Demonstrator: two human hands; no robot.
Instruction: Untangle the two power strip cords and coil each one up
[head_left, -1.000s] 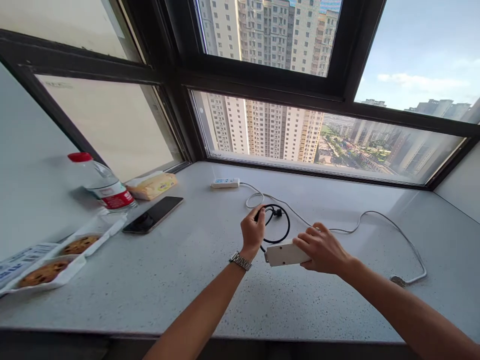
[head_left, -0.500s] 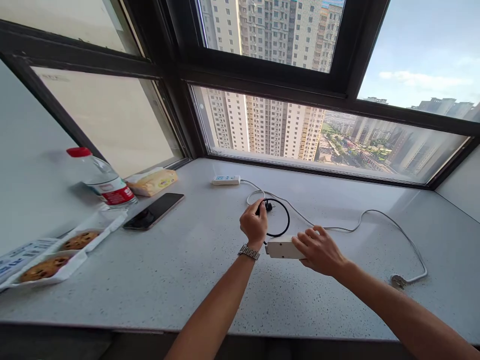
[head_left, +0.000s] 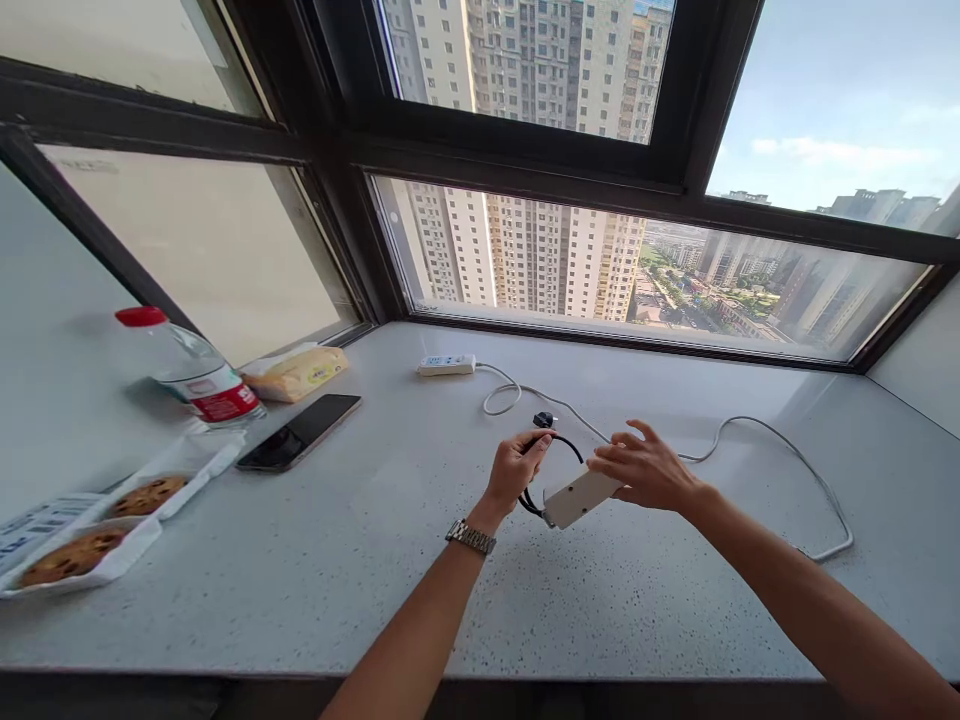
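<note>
My left hand (head_left: pixel 515 468), a metal watch on its wrist, is closed on a black cable (head_left: pixel 559 445) that curls in a loop and ends in a black plug (head_left: pixel 543 420). My right hand (head_left: pixel 646 468) grips a cream rectangular box (head_left: pixel 576 496), tilted and lifted off the speckled white sill (head_left: pixel 315 560). The black cable runs into the box's left end. Both hands are held close together above the middle of the sill.
A white power strip (head_left: pixel 447 366) lies near the window with its white cord (head_left: pixel 750 428) looping right. At left are a dark phone (head_left: pixel 301 431), a red-capped water bottle (head_left: pixel 184 368), a yellow packet (head_left: pixel 300 372) and trays of cookies (head_left: pixel 97 535).
Both hands have lifted: the box has come up off the sill and tilted, and my left hand has drawn the black cable and plug closer to it.
</note>
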